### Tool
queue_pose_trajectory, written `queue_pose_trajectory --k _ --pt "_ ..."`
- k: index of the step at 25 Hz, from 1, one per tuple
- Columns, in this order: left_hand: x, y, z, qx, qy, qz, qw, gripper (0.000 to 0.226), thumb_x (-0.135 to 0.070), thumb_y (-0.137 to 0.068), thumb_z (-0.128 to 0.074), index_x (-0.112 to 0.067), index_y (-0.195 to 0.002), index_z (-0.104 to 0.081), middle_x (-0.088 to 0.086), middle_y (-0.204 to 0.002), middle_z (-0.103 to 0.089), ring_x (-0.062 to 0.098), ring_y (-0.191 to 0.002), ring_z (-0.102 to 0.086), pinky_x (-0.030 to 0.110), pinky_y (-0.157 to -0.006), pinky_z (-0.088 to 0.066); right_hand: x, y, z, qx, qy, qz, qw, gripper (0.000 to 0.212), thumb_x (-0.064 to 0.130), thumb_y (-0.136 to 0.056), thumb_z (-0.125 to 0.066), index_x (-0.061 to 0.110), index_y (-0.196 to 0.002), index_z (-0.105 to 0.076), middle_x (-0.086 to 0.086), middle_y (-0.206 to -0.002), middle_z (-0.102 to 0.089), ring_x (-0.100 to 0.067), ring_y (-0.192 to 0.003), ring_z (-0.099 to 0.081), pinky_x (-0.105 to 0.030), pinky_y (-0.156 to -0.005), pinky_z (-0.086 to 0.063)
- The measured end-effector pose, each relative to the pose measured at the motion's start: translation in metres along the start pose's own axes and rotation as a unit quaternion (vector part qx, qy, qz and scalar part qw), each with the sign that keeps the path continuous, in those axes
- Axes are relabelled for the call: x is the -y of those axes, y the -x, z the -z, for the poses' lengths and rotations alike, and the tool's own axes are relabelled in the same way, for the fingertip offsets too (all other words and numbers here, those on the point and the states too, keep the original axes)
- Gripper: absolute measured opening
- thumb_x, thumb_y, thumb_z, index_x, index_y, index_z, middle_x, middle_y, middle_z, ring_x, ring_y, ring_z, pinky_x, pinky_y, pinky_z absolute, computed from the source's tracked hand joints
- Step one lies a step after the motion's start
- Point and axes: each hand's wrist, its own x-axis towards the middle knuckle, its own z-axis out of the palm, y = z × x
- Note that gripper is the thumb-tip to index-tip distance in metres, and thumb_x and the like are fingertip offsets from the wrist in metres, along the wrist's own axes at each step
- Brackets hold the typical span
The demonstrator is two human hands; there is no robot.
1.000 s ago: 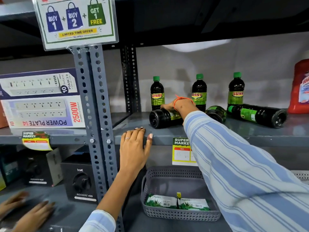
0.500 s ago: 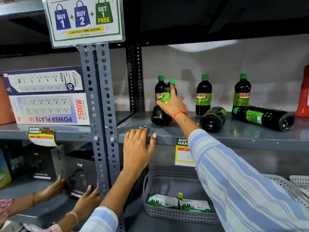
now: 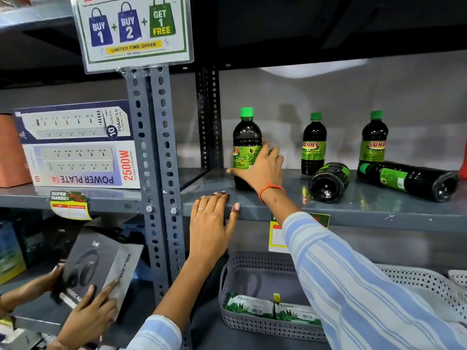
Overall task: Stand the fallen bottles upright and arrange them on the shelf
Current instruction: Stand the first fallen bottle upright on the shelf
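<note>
On the grey shelf [image 3: 366,205] my right hand [image 3: 262,170] is wrapped around the lower half of a dark bottle with a green cap and a green label [image 3: 246,137], which stands upright at the shelf's left end. Two more such bottles stand upright further back, one [image 3: 314,145] in the middle and one [image 3: 373,140] to the right. Two bottles lie on their sides: one [image 3: 328,181] with its base toward me, another [image 3: 409,180] with its base to the right. My left hand [image 3: 212,221] rests flat on the shelf's front edge, holding nothing.
A perforated steel post [image 3: 156,173] carrying a promo sign [image 3: 131,31] stands left of the bottles. Power-extender boxes [image 3: 75,147] fill the neighbouring shelf. Below, a grey basket [image 3: 252,322] holds sachets. Another person's hands hold a headphone box [image 3: 96,269] at lower left.
My right hand has lifted the leftmost fallen bottle off its side and set it upright at the shelf's left end. The other person has pulled out a headphone box.
</note>
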Motion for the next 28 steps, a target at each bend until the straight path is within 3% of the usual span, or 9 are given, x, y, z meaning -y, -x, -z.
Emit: queue_pose_trajectory --k 3,8,14,20,23,28 --pt "0.0 0.001 -0.001 0.001 -0.001 0.003 1.0 0.051 -0.043 -0.096 -0.034 -0.005 -0.111 -0.063 0.009 -0.111 -0.067 0.028 -0.102 -0.059 0.035 -0.096 -0.035 -0.005 -0.002 -0.005 0.042 -0.024 -0.025 0.999 0.104 0.057 -0.058 -0.081 0.003 -0.133 -0.035 -0.019 -0.128 -0.049 -0.037 -0.118 -0.053 -0.043 -0.092 -0.047" --pt "-0.001 0.0 -0.002 -0.005 -0.001 0.01 1.0 0.051 -0.044 -0.096 -0.033 -0.006 -0.112 -0.062 0.009 -0.112 -0.067 0.027 -0.103 -0.059 0.035 -0.097 -0.034 -0.003 -0.007 0.0 0.101 -0.103 -0.019 0.989 0.1 0.039 -0.065 -0.081 0.006 -0.142 -0.026 -0.019 -0.132 -0.051 -0.036 -0.12 -0.053 -0.041 -0.098 -0.045" --pt "-0.001 0.001 -0.003 -0.001 -0.002 0.004 1.0 0.051 -0.043 -0.097 -0.032 -0.005 -0.112 -0.062 0.01 -0.112 -0.066 0.028 -0.103 -0.058 0.036 -0.097 -0.034 -0.002 -0.001 0.003 0.146 -0.148 -0.014 0.978 0.089 0.048 -0.057 -0.08 0.009 -0.129 -0.045 -0.014 -0.126 -0.059 -0.032 -0.118 -0.056 -0.042 -0.099 -0.049" --pt "0.0 0.003 -0.003 -0.003 -0.015 0.002 1.0 0.065 -0.049 -0.1 -0.014 -0.005 -0.116 -0.059 0.011 -0.114 -0.064 0.03 -0.107 -0.058 0.038 -0.102 -0.03 -0.004 0.006 0.01 0.164 -0.171 -0.003 0.972 0.06 0.034 -0.068 -0.079 0.012 -0.119 -0.057 -0.012 -0.117 -0.068 -0.03 -0.109 -0.063 -0.036 -0.09 -0.052" --pt "-0.003 0.007 -0.006 0.008 -0.047 0.015 0.999 0.068 -0.05 -0.099 -0.014 -0.001 -0.131 -0.048 0.016 -0.127 -0.059 0.03 -0.119 -0.051 0.039 -0.112 -0.022 -0.004 0.012 0.018 0.165 -0.175 0.01 0.971 0.054 0.032 -0.07 -0.08 0.013 -0.116 -0.06 -0.01 -0.118 -0.068 -0.029 -0.11 -0.062 -0.033 -0.09 -0.05" --pt "-0.009 0.015 -0.016 -0.002 -0.065 0.051 0.997 0.074 -0.054 -0.098 -0.008 0.001 -0.147 -0.015 0.017 -0.155 -0.021 0.023 -0.144 -0.016 0.043 -0.117 -0.008 -0.003 0.024 0.022 0.177 -0.185 0.011 0.967 0.069 0.041 -0.064 -0.083 0.011 -0.12 -0.056 -0.007 -0.122 -0.067 -0.026 -0.113 -0.062 -0.034 -0.093 -0.051"
